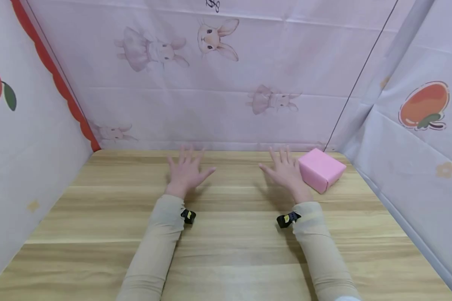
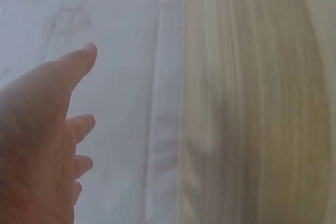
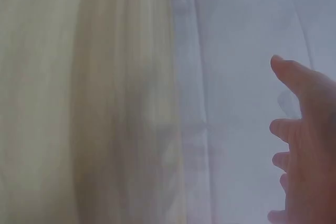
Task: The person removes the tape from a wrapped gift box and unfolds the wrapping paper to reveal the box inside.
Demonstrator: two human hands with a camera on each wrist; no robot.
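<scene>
Both hands are held out over the far half of a wooden table, palms down in the head view. My left hand (image 1: 187,171) has its fingers spread and holds nothing; in the left wrist view the same hand (image 2: 39,129) shows at the left edge. My right hand (image 1: 285,170) is spread too, with nothing in it, and appears at the right edge of the right wrist view. Close by its outer side lies a pink box (image 1: 321,170), partly behind the hand. Whether hand and box touch, I cannot tell. Shadows fall on the wood below the hands.
The wood-grain table (image 1: 226,242) ends at a pale back curtain (image 1: 218,113) printed with rabbits. A fruit-printed side curtain (image 1: 418,159) bounds the right, and another (image 1: 30,146) with a red scalloped trim bounds the left. A small black camera (image 1: 188,216) sits on the left wrist.
</scene>
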